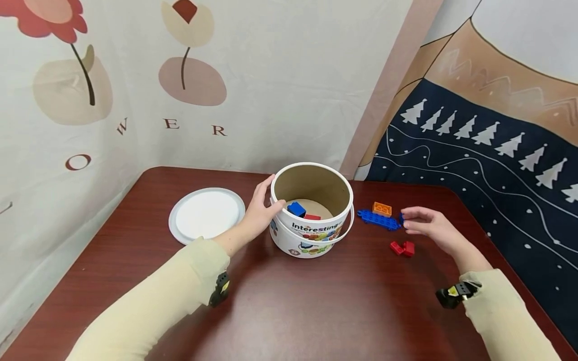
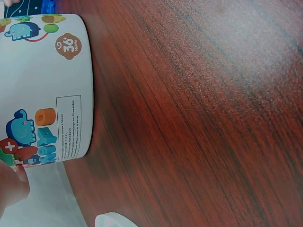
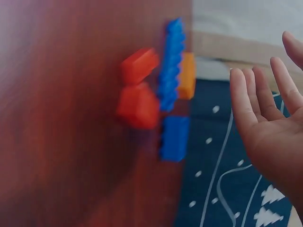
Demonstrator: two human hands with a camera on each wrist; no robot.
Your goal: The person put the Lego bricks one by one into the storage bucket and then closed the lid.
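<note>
A white toy bucket (image 1: 307,248) with printed pictures and a wire-like white handle stands upright on the table. My left hand (image 1: 258,213) grips its left side near the rim, thumb at the front and fingers farther back. Inside lie a blue block (image 1: 296,209) and a red block (image 1: 312,217). My right hand (image 1: 429,226) is over the table on the right, fingers apart and holding nothing. Near its fingertips are a long blue studded piece (image 1: 378,219), an orange block (image 1: 382,209) and a small blue block (image 3: 174,138), mostly hidden by the hand in the head view. Two red blocks (image 3: 138,106) lie closer to me.
A round white lid (image 1: 207,213) lies left of the bucket on the dark red-brown table (image 1: 298,306). Behind the table hangs a pale cloth (image 1: 280,90) with flower prints; a navy cloth (image 1: 451,155) with white trees borders the right side.
</note>
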